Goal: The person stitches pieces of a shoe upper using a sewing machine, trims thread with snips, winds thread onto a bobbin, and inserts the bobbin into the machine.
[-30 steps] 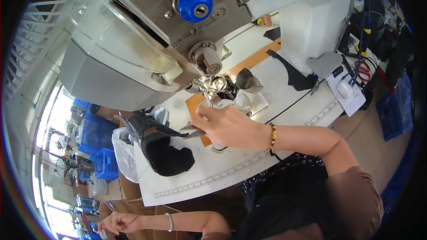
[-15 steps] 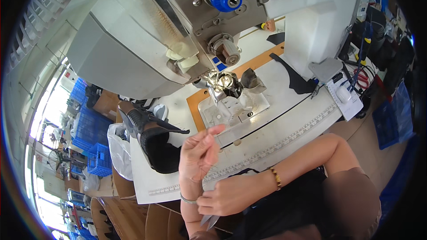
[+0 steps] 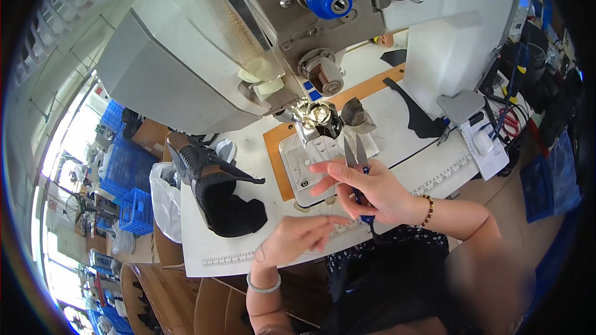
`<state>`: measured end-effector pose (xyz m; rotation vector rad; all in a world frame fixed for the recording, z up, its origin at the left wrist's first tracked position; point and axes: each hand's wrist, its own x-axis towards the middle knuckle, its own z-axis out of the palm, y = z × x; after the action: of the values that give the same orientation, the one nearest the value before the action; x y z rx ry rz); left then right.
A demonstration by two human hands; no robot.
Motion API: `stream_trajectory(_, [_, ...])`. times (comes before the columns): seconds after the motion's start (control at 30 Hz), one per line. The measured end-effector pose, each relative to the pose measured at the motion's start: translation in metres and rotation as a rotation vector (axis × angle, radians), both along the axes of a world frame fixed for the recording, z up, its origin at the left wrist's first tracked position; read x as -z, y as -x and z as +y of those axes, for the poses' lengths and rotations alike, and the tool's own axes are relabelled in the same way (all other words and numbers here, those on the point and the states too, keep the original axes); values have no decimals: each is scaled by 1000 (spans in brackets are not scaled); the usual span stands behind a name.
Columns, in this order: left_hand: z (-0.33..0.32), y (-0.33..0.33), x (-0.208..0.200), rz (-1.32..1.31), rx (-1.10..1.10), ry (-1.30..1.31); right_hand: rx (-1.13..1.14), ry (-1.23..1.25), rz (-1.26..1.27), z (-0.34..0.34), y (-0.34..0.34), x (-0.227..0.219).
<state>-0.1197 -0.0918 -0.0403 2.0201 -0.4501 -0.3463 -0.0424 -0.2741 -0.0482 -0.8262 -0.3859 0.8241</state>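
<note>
My right hand (image 3: 391, 195) holds scissors (image 3: 359, 195) with dark blue handles, blades parted and pointing up toward the sewing machine. Its index finger and thumb reach left, past the blades. Lower and to the left, my left hand (image 3: 298, 240) hovers over the table's near edge, index finger stretched out toward the scissors, other fingers loosely bent. A thin thread-like line curves by the left wrist; where it ends I cannot tell. On the table left of the machine lies a dark knit shoe upper (image 3: 217, 195), touched by neither hand.
The sewing machine's needle area (image 3: 320, 115) is lit, just beyond my hands. A ruler strip (image 3: 248, 256) runs along the table's front. Black cut pieces (image 3: 419, 111), a power strip (image 3: 484, 142) and cables sit on the right. A white plastic bag (image 3: 164, 205) and blue crates (image 3: 135, 211) stand left.
My right hand has swung up and right from the left wrist, and the scissors now point upward. My left hand has dropped lower, its pinch loosened. The view has shifted slightly.
</note>
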Motion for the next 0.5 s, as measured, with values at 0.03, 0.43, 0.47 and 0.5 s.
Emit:
stream_trajectory(0.03, [11,-4,10,-13,-117,122,103,73,-87,-1,0,4])
stream_trajectory(0.43, [25,-77,-2,-381,-826,1417,612,19,172,-10,-62,75])
stream_trajectory(0.47, [27,-80,-2,-370,-783,1493,607,20,168,-10,-62,73])
stream_trajectory(0.5, [30,-81,-1,-359,-738,1567,587,47,137,-11,-63,71])
